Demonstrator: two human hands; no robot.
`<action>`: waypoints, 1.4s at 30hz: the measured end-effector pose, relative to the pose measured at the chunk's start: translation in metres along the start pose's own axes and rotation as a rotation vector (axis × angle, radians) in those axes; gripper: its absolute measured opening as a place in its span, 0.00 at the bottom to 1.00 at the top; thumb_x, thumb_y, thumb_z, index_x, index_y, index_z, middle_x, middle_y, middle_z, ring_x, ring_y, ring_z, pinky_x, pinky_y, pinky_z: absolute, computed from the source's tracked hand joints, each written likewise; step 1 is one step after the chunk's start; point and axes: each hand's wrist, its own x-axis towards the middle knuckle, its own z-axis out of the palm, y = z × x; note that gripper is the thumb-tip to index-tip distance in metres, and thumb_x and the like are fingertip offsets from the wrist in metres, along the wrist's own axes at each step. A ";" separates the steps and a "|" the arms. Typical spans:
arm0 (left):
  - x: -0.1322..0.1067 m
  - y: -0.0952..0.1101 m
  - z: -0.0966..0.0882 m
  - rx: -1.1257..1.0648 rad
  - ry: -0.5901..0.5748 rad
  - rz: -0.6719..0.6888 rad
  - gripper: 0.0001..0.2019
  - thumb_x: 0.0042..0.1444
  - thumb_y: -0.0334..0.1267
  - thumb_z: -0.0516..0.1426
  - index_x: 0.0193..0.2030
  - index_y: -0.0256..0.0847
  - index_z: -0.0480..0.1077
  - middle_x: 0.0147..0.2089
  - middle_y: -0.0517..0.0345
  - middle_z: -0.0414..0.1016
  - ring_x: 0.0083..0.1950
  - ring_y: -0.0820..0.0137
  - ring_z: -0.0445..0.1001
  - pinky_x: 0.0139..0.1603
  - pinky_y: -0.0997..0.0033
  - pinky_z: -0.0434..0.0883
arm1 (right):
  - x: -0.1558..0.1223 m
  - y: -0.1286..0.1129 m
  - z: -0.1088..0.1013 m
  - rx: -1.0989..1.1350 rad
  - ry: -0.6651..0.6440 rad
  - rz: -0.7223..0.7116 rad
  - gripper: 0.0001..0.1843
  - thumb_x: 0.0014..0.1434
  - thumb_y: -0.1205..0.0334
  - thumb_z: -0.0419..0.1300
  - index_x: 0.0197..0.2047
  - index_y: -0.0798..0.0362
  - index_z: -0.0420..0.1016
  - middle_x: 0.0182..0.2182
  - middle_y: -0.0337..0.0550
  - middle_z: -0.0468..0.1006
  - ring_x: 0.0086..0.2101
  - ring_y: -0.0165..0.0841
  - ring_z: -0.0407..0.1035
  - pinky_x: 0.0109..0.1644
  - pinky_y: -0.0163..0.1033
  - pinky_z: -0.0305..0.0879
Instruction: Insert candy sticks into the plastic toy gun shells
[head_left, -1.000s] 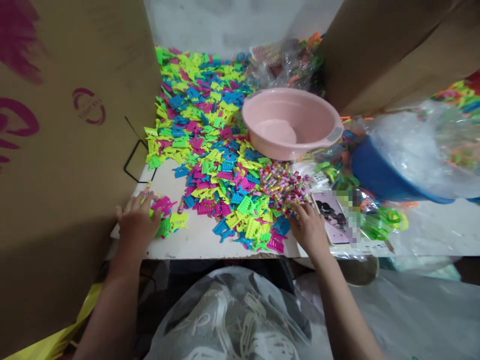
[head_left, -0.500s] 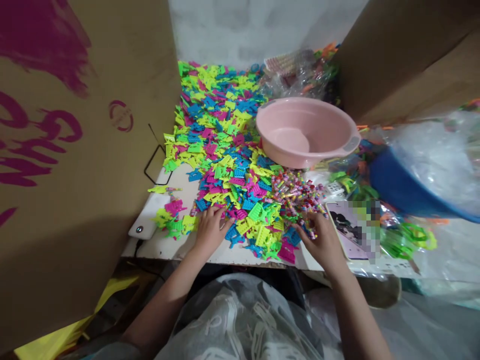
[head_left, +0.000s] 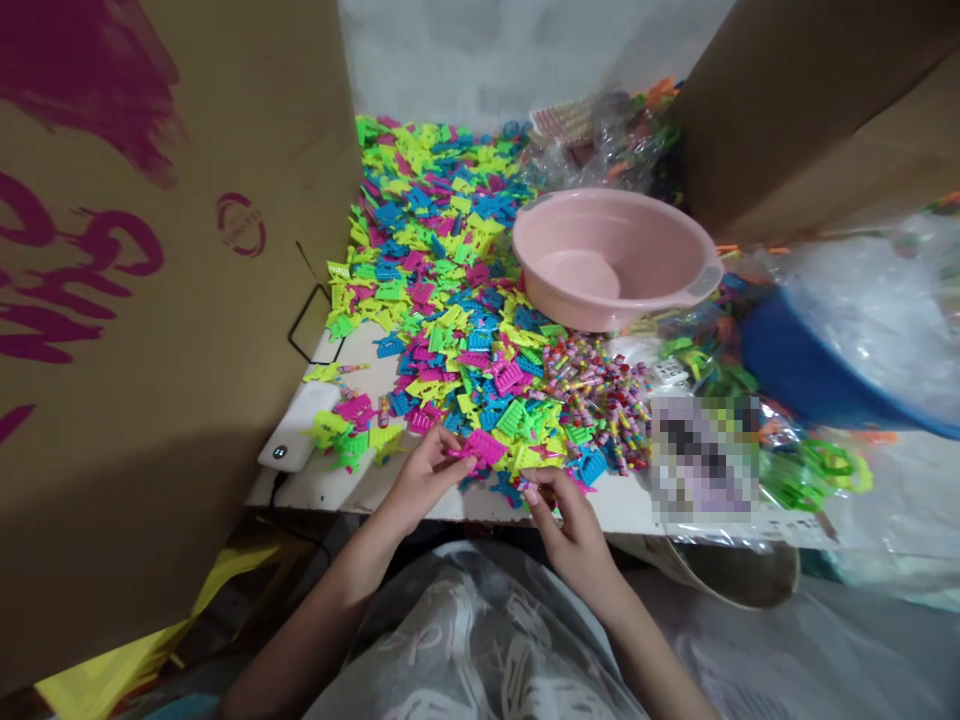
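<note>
Head view: pink basin [head_left: 566, 302] beside clips [head_left: 431, 290]; blue tub [head_left: 799, 370] holding clear plastic [head_left: 874, 310].

At the back, a pale wall [head_left: 450, 60], smudged grey in places. Along the left, a tall cardboard panel [head_left: 187, 380] with magenta print, falling into shadow lower down; at the upper right, another brown cardboard surface [head_left: 817, 110], dimmer. Between them, a white table [head_left: 630, 498] with a worn front edge. Soft, cool, rather dim light throughout.

Magenta plastic piece [head_left: 486, 447] (pinched at one end), small multicoloured piece [head_left: 526, 486] nearby
</note>
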 end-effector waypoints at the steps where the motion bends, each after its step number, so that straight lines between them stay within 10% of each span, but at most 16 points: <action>1: -0.008 0.008 0.001 -0.129 -0.014 -0.059 0.12 0.51 0.42 0.63 0.34 0.41 0.64 0.31 0.64 0.72 0.32 0.72 0.74 0.34 0.74 0.72 | 0.000 -0.005 0.000 -0.021 0.003 -0.023 0.09 0.68 0.58 0.54 0.45 0.52 0.73 0.36 0.44 0.78 0.36 0.34 0.74 0.40 0.38 0.72; 6: -0.031 0.037 0.011 -0.525 -0.045 -0.296 0.20 0.45 0.44 0.69 0.42 0.40 0.71 0.36 0.59 0.76 0.35 0.71 0.75 0.35 0.72 0.74 | 0.000 -0.027 -0.003 -0.055 0.073 -0.085 0.07 0.66 0.60 0.57 0.45 0.51 0.73 0.37 0.45 0.80 0.39 0.35 0.75 0.42 0.39 0.72; 13: -0.040 0.047 0.014 -0.497 -0.117 -0.323 0.20 0.45 0.46 0.70 0.39 0.40 0.71 0.35 0.61 0.77 0.34 0.71 0.76 0.32 0.73 0.76 | -0.002 -0.036 -0.008 0.072 0.034 -0.007 0.07 0.67 0.58 0.57 0.43 0.51 0.73 0.35 0.44 0.79 0.35 0.33 0.75 0.39 0.36 0.72; 27: -0.040 0.054 0.003 -0.529 -0.459 -0.418 0.18 0.47 0.46 0.69 0.38 0.38 0.71 0.28 0.59 0.76 0.25 0.73 0.74 0.22 0.77 0.67 | 0.003 -0.033 -0.018 0.603 -0.398 0.168 0.15 0.67 0.47 0.56 0.40 0.51 0.70 0.28 0.37 0.72 0.28 0.29 0.68 0.33 0.34 0.66; 42: -0.049 0.048 0.008 -0.091 -0.334 -0.178 0.12 0.58 0.46 0.59 0.39 0.41 0.63 0.29 0.65 0.69 0.23 0.77 0.69 0.26 0.76 0.69 | -0.001 -0.038 -0.019 0.113 -0.353 -0.013 0.07 0.69 0.63 0.50 0.36 0.49 0.62 0.28 0.37 0.70 0.29 0.31 0.65 0.33 0.34 0.61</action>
